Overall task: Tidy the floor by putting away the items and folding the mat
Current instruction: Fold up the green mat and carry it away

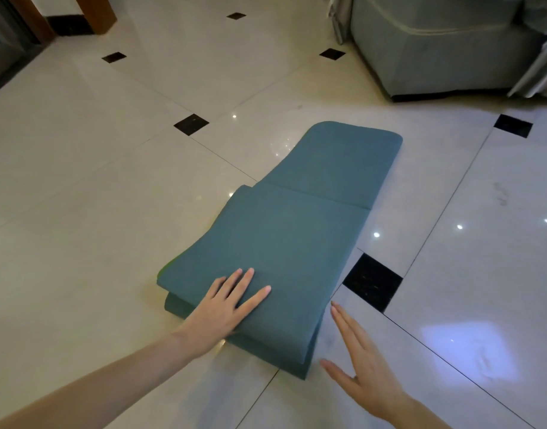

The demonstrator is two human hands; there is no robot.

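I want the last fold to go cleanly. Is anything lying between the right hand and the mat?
Nothing visible does. The right hand hovers open beside the near right edge of the folded mat, with only bare floor tile between them. The left hand already presses flat on the mat.

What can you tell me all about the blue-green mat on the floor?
The mat is teal and looks like soft, thick fabric. It lies on the shiny tile floor, partly folded: the near end is stacked in several layers, and the far end still stretches out flat toward the grey sofa, with a rounded edge. A seam crosses its top. The left hand presses flat on the folded stack. The right hand is open beside its right edge, maybe just touching.
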